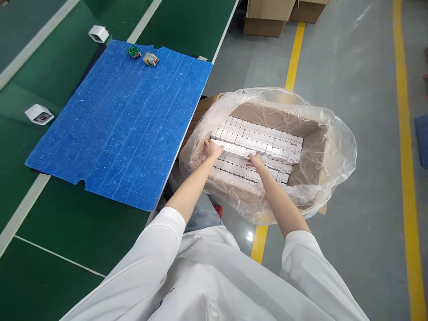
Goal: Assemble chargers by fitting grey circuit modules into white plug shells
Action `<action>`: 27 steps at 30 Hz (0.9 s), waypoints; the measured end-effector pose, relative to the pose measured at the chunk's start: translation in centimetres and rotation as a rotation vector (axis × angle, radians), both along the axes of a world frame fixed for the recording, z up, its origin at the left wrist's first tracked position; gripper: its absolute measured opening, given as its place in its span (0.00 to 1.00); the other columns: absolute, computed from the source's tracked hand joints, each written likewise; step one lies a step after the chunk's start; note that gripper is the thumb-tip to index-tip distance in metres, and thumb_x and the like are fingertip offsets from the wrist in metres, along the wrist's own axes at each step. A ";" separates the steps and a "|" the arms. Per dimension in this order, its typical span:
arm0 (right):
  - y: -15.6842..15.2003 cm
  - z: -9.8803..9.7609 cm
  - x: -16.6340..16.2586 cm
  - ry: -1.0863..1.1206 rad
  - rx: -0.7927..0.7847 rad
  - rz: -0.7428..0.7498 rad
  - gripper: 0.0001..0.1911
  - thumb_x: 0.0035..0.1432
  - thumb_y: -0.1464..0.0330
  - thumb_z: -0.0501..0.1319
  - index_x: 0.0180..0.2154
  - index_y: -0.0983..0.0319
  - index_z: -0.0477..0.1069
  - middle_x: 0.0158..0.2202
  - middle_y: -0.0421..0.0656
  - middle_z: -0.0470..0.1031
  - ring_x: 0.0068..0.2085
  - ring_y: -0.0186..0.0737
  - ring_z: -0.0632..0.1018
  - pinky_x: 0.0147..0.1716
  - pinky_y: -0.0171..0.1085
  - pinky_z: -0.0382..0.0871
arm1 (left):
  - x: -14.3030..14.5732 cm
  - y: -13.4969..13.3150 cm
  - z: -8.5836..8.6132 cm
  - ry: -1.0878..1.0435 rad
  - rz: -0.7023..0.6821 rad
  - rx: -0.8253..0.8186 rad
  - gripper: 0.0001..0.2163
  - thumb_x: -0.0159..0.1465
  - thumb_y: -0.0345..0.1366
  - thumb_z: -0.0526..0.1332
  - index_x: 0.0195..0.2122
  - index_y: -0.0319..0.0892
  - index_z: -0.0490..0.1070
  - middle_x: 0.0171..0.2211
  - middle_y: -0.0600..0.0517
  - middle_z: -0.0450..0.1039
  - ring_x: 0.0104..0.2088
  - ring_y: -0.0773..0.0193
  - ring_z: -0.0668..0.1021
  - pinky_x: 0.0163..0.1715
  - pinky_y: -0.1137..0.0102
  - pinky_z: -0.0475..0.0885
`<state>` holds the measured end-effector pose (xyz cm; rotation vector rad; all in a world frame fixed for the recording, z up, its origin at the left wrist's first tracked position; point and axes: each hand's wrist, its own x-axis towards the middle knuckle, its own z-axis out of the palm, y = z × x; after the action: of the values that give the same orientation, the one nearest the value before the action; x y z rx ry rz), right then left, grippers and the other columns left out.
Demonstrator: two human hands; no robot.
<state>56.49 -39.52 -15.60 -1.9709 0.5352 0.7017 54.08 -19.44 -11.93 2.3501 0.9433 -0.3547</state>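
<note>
A cardboard box (317,154) lined with clear plastic holds several rows of small white plastic cases (274,142). Both my hands reach inside it. My left hand (213,150) is curled around the left end of one row of white plastic cases (234,148), thumb on the near side. At the other end of that row, the fingers of my right hand (256,160) press against it. The row sits between my two hands, slightly above the layer nearer to me. Some of my fingertips are hidden among the cases.
Left of the box stands a green-topped bench with a blue sheet (117,125) on it. A green circuit board (133,52) and a small yellowish part (151,59) lie on the sheet. Two white housings (39,114) rest beside it. Cardboard boxes (267,18) stand on the floor ahead.
</note>
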 end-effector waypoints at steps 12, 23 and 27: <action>0.6 3.0 -0.6 -0.031 -0.093 -0.094 0.24 0.71 0.59 0.60 0.63 0.62 0.65 0.57 0.50 0.72 0.48 0.43 0.80 0.44 0.44 0.81 | -2.7 -1.7 3.1 -0.108 -0.046 -0.018 0.25 0.70 0.42 0.60 0.66 0.42 0.61 0.69 0.40 0.59 0.70 0.46 0.62 0.65 0.61 0.64; 0.2 3.2 -0.1 0.045 -0.130 -0.044 0.22 0.69 0.59 0.63 0.59 0.63 0.69 0.56 0.49 0.74 0.51 0.45 0.79 0.48 0.49 0.79 | -0.8 0.9 1.1 0.055 -0.069 -0.095 0.25 0.69 0.41 0.57 0.66 0.39 0.62 0.68 0.36 0.61 0.67 0.48 0.70 0.62 0.64 0.69; 0.0 3.3 0.5 0.073 -0.176 0.027 0.22 0.69 0.59 0.63 0.59 0.63 0.69 0.57 0.49 0.73 0.51 0.45 0.79 0.49 0.49 0.79 | 0.2 1.5 0.2 0.083 -0.107 -0.087 0.28 0.67 0.43 0.60 0.68 0.44 0.61 0.69 0.38 0.59 0.66 0.45 0.70 0.62 0.61 0.69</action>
<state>56.95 -39.56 -12.26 -2.1258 0.6339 0.7680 54.23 -17.89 -11.74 2.3267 0.8248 -0.5294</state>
